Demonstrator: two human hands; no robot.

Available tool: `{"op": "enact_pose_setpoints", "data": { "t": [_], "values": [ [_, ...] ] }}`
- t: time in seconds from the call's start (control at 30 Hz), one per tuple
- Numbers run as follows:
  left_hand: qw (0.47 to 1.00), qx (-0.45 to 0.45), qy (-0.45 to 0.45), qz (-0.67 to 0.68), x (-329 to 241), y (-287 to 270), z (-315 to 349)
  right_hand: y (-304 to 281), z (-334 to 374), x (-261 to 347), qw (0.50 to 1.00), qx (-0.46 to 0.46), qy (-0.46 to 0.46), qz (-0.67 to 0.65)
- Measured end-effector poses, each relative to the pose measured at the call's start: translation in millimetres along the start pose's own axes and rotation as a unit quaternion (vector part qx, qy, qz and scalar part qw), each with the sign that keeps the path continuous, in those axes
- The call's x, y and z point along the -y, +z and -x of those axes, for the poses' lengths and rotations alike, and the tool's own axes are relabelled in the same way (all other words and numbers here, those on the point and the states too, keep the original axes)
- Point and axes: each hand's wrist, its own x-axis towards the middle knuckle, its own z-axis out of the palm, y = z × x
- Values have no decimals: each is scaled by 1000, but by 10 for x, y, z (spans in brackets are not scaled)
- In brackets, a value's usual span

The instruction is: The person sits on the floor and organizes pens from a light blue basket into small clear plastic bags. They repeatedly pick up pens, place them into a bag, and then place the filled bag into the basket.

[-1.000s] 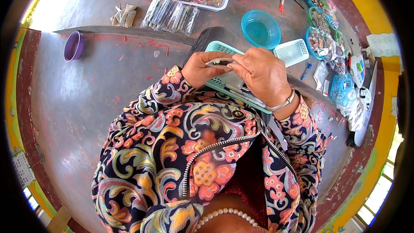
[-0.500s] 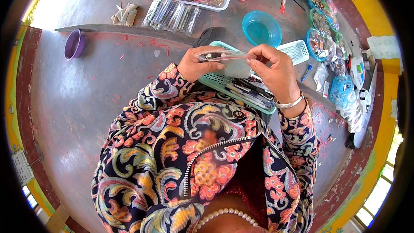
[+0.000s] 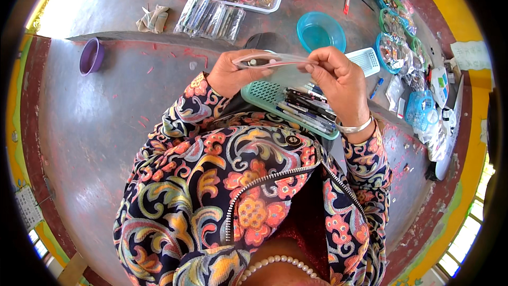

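A clear zip bag (image 3: 290, 77) is stretched between my two hands, its opening toward me. My left hand (image 3: 233, 74) is closed on the bag's left end, where a few small pale ends show at the opening; what they belong to is mostly hidden. At the other end, my right hand (image 3: 341, 82) pinches the rim between thumb and fingers. Under the bag, a green plastic basket (image 3: 260, 93) sits at my lap. Several pens (image 3: 309, 107), dark and white, lie in its right part. The bag and my hands cover its far side.
Beyond my hands on the raised floor are bagged pens (image 3: 210, 17), a clear tub of small items (image 3: 248, 6), a teal bowl (image 3: 320, 33) and a white basket (image 3: 364, 62). Filled baskets (image 3: 390, 53) line the right. A purple bowl (image 3: 92, 56) stands far left.
My left hand has shifted slightly left and away from me, and my right hand slightly away too. The bag has risen with them, uncovering more of the basket and pens.
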Motion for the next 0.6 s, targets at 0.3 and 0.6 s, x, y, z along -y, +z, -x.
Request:
{"op": "enact_pose_setpoints", "data": {
  "t": [0.3,0.6],
  "values": [
    [996,-22,-43,79,174,69,53,57,13,-168,998,29,19,-51],
    [996,-19,19,-85,36,191,17,-29,162,-208,1000,12,11,25]
  ]
}}
